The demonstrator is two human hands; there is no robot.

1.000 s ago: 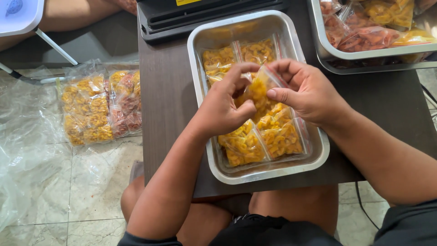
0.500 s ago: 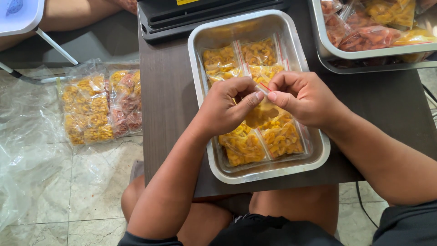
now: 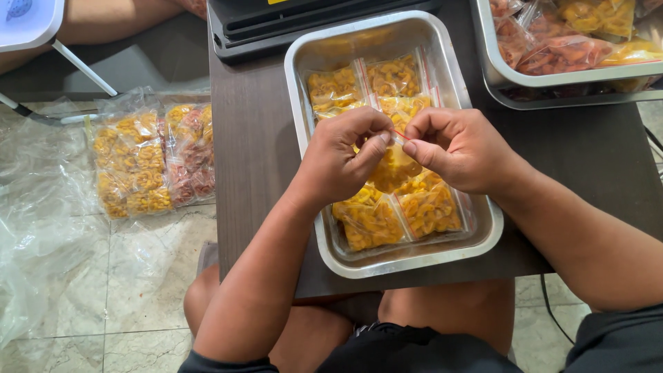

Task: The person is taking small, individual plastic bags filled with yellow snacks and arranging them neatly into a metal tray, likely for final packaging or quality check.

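Note:
My left hand [image 3: 345, 162] and my right hand [image 3: 459, 148] meet over a steel tray [image 3: 304, 124], both pinching the top edge of one small clear bag of yellow curled snacks [image 3: 394, 169]. The bag hangs between the fingertips just above the tray. Beneath it several more small bags of yellow snacks [image 3: 394, 79] lie flat in rows, filling the tray. The tray rests on a low dark brown table [image 3: 255, 138].
A second steel tray [image 3: 552, 86] with bags of red and yellow snacks sits at the table's far right. A black machine [image 3: 276, 27] lies behind the tray. Large bags of snacks [image 3: 148, 159] and clear plastic sheets [image 3: 41, 228] lie on the tiled floor to the left.
The bag was lifted and tilted a second ago; both hands have since brought its top edge together and now pinch it closer, fingertips nearly touching.

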